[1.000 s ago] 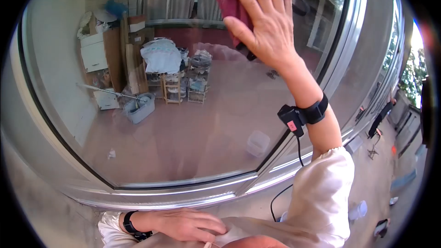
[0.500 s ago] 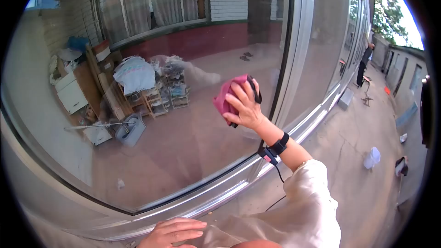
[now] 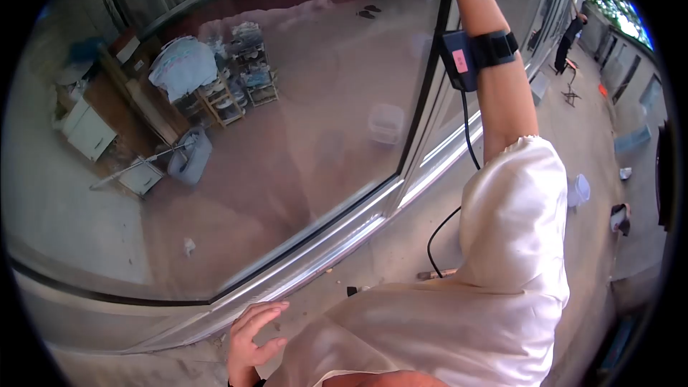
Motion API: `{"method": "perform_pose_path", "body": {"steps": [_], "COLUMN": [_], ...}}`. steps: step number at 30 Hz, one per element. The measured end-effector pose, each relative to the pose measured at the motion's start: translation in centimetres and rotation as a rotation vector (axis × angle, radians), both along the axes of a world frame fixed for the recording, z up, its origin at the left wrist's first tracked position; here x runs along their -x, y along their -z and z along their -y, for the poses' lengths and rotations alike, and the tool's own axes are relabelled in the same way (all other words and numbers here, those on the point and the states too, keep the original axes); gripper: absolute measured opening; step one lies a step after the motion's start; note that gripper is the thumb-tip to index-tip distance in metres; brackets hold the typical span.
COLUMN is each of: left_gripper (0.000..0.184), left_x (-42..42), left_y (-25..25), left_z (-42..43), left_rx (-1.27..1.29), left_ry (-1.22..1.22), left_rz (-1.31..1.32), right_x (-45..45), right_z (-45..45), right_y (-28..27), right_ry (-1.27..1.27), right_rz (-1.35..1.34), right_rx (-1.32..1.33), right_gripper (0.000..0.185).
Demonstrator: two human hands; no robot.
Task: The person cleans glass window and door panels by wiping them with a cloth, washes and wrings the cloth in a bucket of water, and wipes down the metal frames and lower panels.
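Note:
My right arm (image 3: 502, 100) reaches straight up along the window frame (image 3: 423, 147), and the hand itself is cut off by the top edge, so its fingers and anything in them are hidden. On that forearm sits a black strap with a small black box (image 3: 456, 61), from which a dark cable (image 3: 469, 129) hangs down. My left hand (image 3: 254, 337) is low at the bottom, beside the sill (image 3: 308, 249). Its fingers are bent a little, thumb apart, and it holds nothing. The large glass pane (image 3: 322, 172) fills the left side.
Behind the glass are a shelf rack (image 3: 251, 79), a cloth-covered pile (image 3: 183, 68), a grey bin (image 3: 190, 156) and boards (image 3: 154, 111). Outside, a white bucket (image 3: 578, 190) stands on the ground to the right. Farther off, a person (image 3: 570, 43) stands near a stool (image 3: 571, 68).
My right hand, which was pressing a pink cloth on the glass, has gone up out of view. My left hand has moved slightly left and down. The view has shifted.

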State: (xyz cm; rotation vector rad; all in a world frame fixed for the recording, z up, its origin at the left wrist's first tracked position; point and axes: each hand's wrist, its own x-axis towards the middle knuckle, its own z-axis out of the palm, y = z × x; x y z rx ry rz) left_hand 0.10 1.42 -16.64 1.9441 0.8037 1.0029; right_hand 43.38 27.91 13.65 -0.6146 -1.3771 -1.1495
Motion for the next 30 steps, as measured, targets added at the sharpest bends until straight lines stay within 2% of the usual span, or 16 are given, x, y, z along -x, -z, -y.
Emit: {"method": "perform_pose_path", "body": {"steps": [2,3,4,9,12,17,21,25,27,30], "left_gripper": [0.043,0.044,0.045,0.048,0.049,0.050,0.049,0.048,0.048,0.048], "left_x": [0.0,-0.2,-0.4,-1.1,-1.9,-0.2,2.8,6.9,9.5,14.2], "left_y": [0.8,0.8,0.9,1.4,0.9,1.3,1.6,2.6,3.2,3.4], "left_z": [0.0,0.0,0.0,-0.5,-0.2,1.7,3.7,5.8,7.2,9.3], "left_rx": [0.024,0.056,0.089,0.093,0.146,0.162,0.219,0.177,0.177,0.132], "left_ry": [-0.002,-0.004,-0.006,0.040,0.017,0.007,-0.073,-0.097,-0.096,-0.129], "left_rz": [-0.002,0.004,0.012,-0.020,-0.029,-0.016,0.009,0.060,0.068,0.086], "right_x": [0.2,-0.1,0.0,1.2,3.3,8.4,11.7,18.8,24.5,34.6], "right_z": [0.8,1.4,1.3,2.3,3.1,3.7,4.1,5.0,6.0,8.4], "right_y": [7.5,12.0,15.5,35.0,41.6,38.4,29.0,19.8,17.3,16.8], "right_ry": [0.027,0.038,0.048,0.019,-0.028,-0.118,-0.057,-0.031,-0.026,-0.022], "right_rz": [-0.025,-0.065,0.002,-0.246,-0.379,-0.836,-0.723,-0.512,-0.418,-0.274], "right_rx": [0.057,0.267,0.124,0.375,0.415,0.467,0.365,0.246,0.205,0.196], "right_gripper": [0.056,0.054,0.056,0.065,0.064,0.059,0.055,0.055,0.057,0.059]}}
